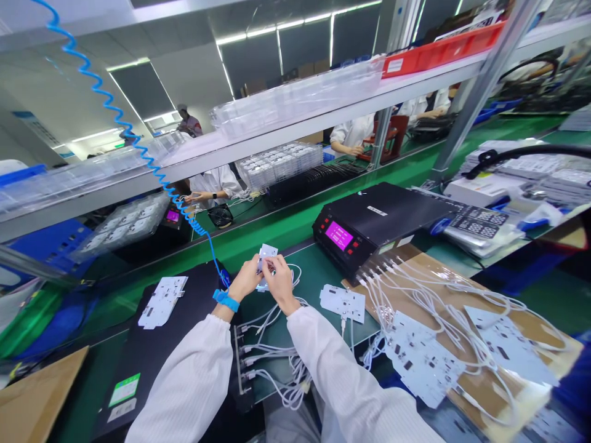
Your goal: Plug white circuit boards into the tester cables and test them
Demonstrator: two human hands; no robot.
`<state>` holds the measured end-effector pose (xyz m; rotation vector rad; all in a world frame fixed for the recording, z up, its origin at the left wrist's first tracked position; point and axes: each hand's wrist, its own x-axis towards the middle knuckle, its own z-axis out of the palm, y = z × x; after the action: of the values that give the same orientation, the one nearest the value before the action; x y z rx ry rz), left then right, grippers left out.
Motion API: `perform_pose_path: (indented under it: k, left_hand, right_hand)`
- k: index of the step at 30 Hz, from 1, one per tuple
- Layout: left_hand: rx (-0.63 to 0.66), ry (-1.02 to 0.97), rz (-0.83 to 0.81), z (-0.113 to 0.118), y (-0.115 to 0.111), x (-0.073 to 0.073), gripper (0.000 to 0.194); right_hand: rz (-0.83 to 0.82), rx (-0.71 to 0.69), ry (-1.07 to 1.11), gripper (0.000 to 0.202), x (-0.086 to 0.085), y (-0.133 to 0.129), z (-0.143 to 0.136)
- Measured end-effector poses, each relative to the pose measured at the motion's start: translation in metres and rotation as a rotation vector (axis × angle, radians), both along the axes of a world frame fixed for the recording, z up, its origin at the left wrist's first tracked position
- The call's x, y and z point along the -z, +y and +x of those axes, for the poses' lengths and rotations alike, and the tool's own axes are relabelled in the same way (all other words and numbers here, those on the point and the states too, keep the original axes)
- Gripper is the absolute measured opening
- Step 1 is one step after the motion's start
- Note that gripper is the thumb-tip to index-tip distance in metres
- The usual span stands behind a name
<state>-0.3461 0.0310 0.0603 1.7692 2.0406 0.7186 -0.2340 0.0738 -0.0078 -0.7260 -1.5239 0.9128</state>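
Both of my hands meet over the green bench, gripping one small white circuit board (pixel 268 250) whose upper end sticks out above the fingers. My left hand (pixel 247 277), with a blue wrist strap (pixel 226 300) and coiled cord (pixel 152 163), closes on its left side. My right hand (pixel 279 280) pinches it from the right; the fingertips partly cover the board. A white cable (pixel 297 271) loops just behind the right hand. Whether it is plugged into the held board is hidden. To the right lies another white circuit board (pixel 342 301) with a cable at its lower edge.
A black tester with a magenta screen (pixel 339 235) stands behind, cables fanning from it. Larger circuit boards (pixel 421 357) lie on brown cardboard at right. Another board (pixel 162 301) rests on a black box (pixel 138 351) at left. A shelf (pixel 295 132) crosses above; co-workers sit beyond.
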Motion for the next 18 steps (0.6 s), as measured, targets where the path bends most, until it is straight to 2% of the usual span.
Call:
perform_pose_path:
  k: [11,18]
  left_hand:
    - [-0.050,0.034,-0.038,-0.0019,0.0033,0.0094,0.023]
    - [-0.033,0.061,0.005,0.0009,0.0047,0.0055,0.025]
  right_hand:
    - [0.038,0.003,-0.056,0.023,0.0083,-0.0001,-0.0060]
    - [0.005,-0.020,-0.046,0.020,0.0021,0.0070,-0.0049]
